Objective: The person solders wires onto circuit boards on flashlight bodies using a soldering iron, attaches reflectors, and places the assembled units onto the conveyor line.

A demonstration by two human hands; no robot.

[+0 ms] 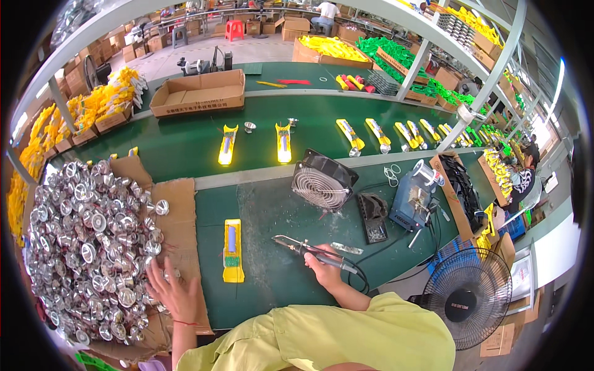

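A black wire-guarded electric fan (459, 304) stands to your right; far ahead of you sits a red stool (234, 29).

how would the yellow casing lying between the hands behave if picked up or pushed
The yellow casing looks like moulded plastic, so it is probably stiff and fairly light. Lying flat on the green bench, it would likely slide rather than roll or tip. The blue cylinder in its open face might shift if the casing were tilted.
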